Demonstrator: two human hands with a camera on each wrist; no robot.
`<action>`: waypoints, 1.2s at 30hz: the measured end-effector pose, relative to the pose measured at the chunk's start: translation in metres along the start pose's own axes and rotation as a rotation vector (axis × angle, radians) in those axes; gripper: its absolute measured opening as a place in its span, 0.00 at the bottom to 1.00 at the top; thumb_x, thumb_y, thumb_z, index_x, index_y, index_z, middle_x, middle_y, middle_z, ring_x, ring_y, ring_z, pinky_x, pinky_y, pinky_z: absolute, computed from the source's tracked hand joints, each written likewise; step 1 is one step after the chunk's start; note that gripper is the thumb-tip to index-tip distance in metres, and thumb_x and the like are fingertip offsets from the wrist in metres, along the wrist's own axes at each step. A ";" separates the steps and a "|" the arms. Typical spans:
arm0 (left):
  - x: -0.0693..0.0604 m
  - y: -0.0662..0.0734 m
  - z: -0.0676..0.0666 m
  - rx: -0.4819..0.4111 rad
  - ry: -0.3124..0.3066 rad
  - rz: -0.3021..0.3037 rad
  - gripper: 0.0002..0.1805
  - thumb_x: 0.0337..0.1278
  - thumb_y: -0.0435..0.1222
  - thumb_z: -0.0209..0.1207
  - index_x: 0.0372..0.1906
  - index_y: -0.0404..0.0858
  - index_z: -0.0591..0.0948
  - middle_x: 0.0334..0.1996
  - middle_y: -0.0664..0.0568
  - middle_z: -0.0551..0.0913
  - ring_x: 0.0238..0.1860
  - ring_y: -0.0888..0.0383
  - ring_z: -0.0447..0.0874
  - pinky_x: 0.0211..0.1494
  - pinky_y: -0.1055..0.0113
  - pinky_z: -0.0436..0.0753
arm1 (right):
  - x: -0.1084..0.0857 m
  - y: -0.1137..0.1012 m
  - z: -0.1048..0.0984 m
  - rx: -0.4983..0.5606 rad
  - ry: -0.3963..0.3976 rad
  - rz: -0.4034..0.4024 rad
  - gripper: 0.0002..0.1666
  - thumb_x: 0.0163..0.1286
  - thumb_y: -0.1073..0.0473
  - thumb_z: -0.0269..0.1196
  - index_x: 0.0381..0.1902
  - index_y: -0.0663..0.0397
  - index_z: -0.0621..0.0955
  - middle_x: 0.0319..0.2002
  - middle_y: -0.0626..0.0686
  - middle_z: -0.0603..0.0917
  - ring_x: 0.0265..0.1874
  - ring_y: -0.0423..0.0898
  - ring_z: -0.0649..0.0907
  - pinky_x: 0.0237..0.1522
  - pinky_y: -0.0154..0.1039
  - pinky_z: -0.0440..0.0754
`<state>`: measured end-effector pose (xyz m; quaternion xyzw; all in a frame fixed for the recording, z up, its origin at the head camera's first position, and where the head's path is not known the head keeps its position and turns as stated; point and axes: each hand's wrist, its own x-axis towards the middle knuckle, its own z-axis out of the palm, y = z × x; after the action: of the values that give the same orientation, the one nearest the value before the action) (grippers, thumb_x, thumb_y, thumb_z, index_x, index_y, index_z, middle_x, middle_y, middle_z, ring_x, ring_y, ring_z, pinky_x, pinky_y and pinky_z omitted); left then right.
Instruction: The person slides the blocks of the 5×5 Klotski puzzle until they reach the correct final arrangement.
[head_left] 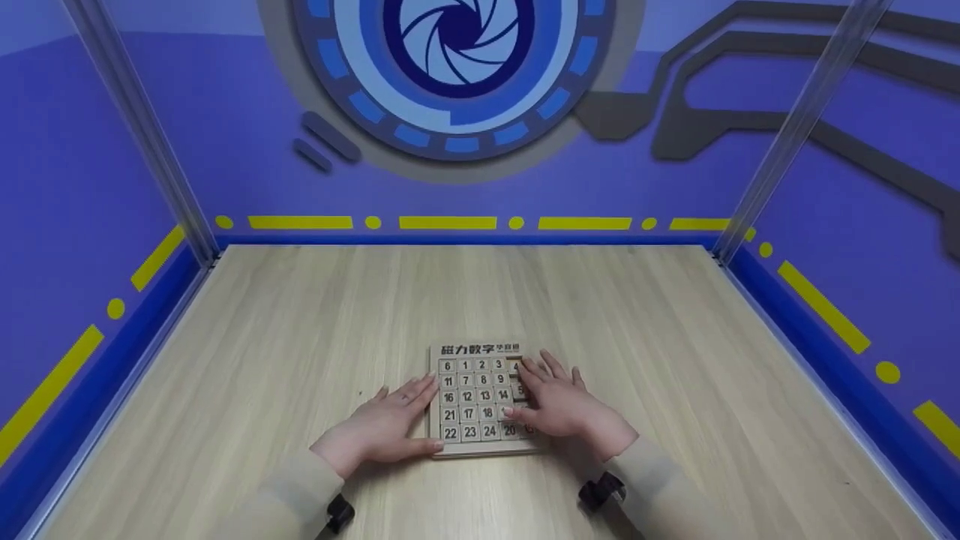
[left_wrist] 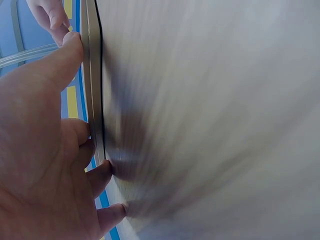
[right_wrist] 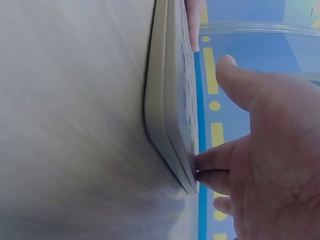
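Note:
A wooden sliding number puzzle (head_left: pixel 487 450) lies flat on the table, with dark writing along its top border and rows of numbered tiles. My left hand (head_left: pixel 386 426) rests against its left side, fingertips along the edge and thumb at the lower left corner. Over the right column, my right hand (head_left: pixel 564 405) touches the tiles with its fingertips, by the 4 tile (head_left: pixel 514 367) and above the 5 tile (head_left: pixel 520 390). Its thumb lies over a tile right of the 18. Dark gaps show around the 4 and 5. Part of the right column is hidden under this hand.
The pale wood-grain table (head_left: pixel 300 315) extends around the puzzle. Blue walls (head_left: pixel 187 127) with yellow dashes enclose its back and sides, with clear posts (head_left: pixel 806 112) at the back corners. Dark wrist devices (head_left: pixel 602 492) sit at both cuffs.

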<state>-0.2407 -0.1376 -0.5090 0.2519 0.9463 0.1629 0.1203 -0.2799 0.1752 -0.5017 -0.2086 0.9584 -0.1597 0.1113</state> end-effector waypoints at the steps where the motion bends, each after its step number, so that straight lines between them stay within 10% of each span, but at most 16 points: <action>1: 0.000 0.000 0.000 0.001 0.001 0.001 0.54 0.64 0.67 0.56 0.83 0.39 0.53 0.84 0.46 0.51 0.83 0.43 0.52 0.82 0.34 0.56 | 0.002 0.001 0.000 0.004 0.001 0.001 0.55 0.70 0.28 0.59 0.80 0.57 0.60 0.83 0.57 0.56 0.84 0.61 0.45 0.77 0.77 0.43; 36: 0.001 0.001 0.000 0.015 -0.016 -0.016 0.55 0.63 0.69 0.55 0.83 0.40 0.53 0.84 0.48 0.50 0.84 0.44 0.52 0.82 0.35 0.56 | -0.035 -0.010 0.003 -0.037 -0.040 -0.022 0.55 0.70 0.27 0.58 0.79 0.59 0.63 0.83 0.55 0.57 0.84 0.61 0.48 0.77 0.76 0.50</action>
<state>-0.2407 -0.1361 -0.5084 0.2466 0.9485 0.1527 0.1271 -0.2440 0.1809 -0.4954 -0.2242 0.9564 -0.1391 0.1249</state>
